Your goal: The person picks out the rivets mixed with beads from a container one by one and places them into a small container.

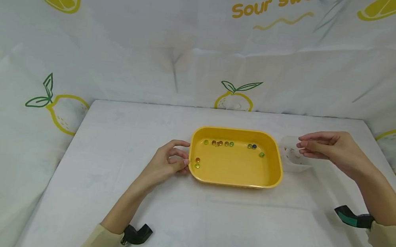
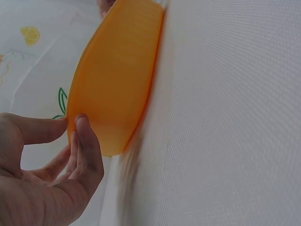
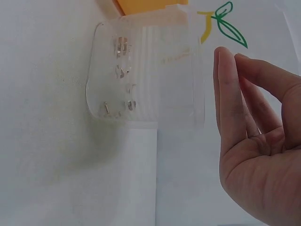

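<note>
A yellow tray (image 1: 234, 176) holds several small glass marbles, green, amber and blue; most lie along its far side, and a small shiny piece (image 1: 218, 144) is among them. My left hand (image 1: 169, 162) grips the tray's left end, with its fingertips at the rim; the left wrist view shows the fingers and thumb close about that edge. My right hand (image 1: 335, 150) hovers above a clear plastic box (image 1: 295, 167). Its thumb and fingertips are near each other, and I see nothing between them. Small shiny metallic pieces (image 3: 121, 71) lie in the box.
The box stands beside the tray's right end on a white-covered table (image 1: 174, 220). A white cloth (image 1: 136, 54) printed with lemons hangs behind the table and down both sides.
</note>
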### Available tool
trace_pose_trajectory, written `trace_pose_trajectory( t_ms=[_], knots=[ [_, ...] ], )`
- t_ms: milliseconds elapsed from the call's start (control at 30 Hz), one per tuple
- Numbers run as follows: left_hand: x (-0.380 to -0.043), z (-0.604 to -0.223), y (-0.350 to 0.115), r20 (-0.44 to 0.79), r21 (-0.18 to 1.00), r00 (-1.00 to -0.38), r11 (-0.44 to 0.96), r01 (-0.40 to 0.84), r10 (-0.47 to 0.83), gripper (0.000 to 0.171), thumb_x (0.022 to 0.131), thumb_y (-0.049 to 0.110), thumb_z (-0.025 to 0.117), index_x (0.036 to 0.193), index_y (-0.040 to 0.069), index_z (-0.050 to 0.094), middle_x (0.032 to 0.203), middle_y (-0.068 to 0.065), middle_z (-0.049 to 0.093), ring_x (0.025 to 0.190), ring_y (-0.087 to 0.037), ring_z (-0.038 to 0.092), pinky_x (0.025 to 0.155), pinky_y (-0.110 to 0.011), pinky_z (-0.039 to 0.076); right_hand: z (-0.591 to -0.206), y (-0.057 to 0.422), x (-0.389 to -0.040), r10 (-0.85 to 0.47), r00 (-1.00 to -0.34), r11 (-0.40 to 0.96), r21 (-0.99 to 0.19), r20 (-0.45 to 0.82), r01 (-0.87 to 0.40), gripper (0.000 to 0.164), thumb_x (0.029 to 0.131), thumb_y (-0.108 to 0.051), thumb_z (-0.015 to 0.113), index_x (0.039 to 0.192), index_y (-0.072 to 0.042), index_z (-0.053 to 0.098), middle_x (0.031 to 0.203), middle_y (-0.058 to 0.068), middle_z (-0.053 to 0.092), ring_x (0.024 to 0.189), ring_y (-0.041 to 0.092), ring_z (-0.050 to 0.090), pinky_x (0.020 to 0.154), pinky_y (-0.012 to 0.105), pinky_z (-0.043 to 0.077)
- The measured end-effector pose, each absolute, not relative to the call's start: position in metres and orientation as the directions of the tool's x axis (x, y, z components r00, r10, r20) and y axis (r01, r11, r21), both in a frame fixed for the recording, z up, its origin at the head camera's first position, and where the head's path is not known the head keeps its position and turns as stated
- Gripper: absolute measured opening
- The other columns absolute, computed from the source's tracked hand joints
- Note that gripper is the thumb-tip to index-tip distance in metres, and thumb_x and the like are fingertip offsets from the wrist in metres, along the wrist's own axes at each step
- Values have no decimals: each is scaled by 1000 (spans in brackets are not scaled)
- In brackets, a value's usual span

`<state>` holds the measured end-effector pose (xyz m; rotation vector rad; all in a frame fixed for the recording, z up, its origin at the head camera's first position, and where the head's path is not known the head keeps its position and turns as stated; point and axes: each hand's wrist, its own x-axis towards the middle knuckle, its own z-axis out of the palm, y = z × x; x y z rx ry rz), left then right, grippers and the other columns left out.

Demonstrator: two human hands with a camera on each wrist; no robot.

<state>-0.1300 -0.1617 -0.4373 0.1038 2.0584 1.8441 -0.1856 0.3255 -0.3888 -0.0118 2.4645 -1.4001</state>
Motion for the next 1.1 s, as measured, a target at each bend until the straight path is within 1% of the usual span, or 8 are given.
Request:
trace_pose_trajectory(
  t_ms=[133, 200, 233, 433, 633, 867, 967, 1100],
  knots=[
    [-131, -437, -161, -218, 973, -929, 147, -181, 300, 52, 101, 1, 70, 149, 12, 55, 116, -18, 69, 86, -25, 76, 83, -33, 70, -384, 323, -185, -158, -955, 527, -839, -251, 133, 27, 105, -18, 74, 128, -4, 76, 102, -16, 83, 92, 10, 83, 80, 26, 69],
    [-131, -437, -161, -218, 972, -928, 147, -181, 301, 51, 101, 2, 71, 149, 12, 55, 117, -18, 69, 86, -26, 76, 83, -34, 70, -382, 321, -185, -162, -955, 535, -835, -246, 125, 33, 105, -19, 74, 131, 1, 73, 103, -16, 83, 93, 11, 83, 81, 27, 69],
    [-131, -437, -161, -219, 972, -929, 147, -181, 300, 51, 101, 2, 71, 149, 12, 56, 117, -18, 69, 86, -26, 76, 83, -34, 70, -381, 319, -185, -158, -956, 541, -832, -246, 125, 35, 105, -20, 74, 132, 2, 72, 103, -17, 83, 93, 11, 83, 81, 27, 69],
    [-131, -438, -162, -223, 972, -928, 146, -186, 299, 51, 101, 2, 71, 149, 13, 56, 116, -17, 69, 85, -27, 76, 83, -34, 70, -375, 307, -189, -161, -959, 576, -811, -234, 101, 40, 105, -23, 74, 134, 3, 70, 104, -17, 82, 94, 10, 83, 81, 25, 69],
    [-131, -439, -162, -216, 973, -929, 146, -179, 301, 51, 102, 2, 71, 149, 12, 55, 116, -18, 69, 85, -27, 76, 83, -34, 70, -368, 292, -197, -221, -951, 595, -803, -218, 45, 37, 106, -23, 72, 134, 1, 71, 105, -22, 80, 94, 5, 81, 80, 20, 67],
    [-131, -439, -162, -218, 973, -928, 143, -182, 302, 51, 102, 3, 71, 149, 13, 56, 117, -18, 69, 86, -27, 75, 83, -33, 70, -358, 272, -202, -277, -938, 556, -831, -208, 20, 31, 106, -15, 72, 132, 2, 72, 106, -14, 83, 97, 12, 82, 83, 24, 69],
    [-131, -439, -162, -220, 973, -928, 142, -184, 301, 51, 102, 3, 71, 149, 13, 56, 117, -18, 69, 86, -26, 75, 83, -33, 70, -357, 262, -206, -304, -928, 558, -830, -215, 9, 32, 104, -17, 74, 131, 1, 73, 107, -9, 84, 98, 13, 82, 84, 26, 69],
    [-131, -438, -162, -217, 973, -929, 144, -181, 299, 51, 102, 2, 71, 148, 13, 56, 116, -18, 69, 85, -27, 75, 83, -34, 70, -354, 245, -210, -318, -915, 570, -821, -247, 23, 34, 101, -24, 79, 128, -3, 76, 110, -1, 85, 101, 16, 82, 89, 28, 69]
  ],
)
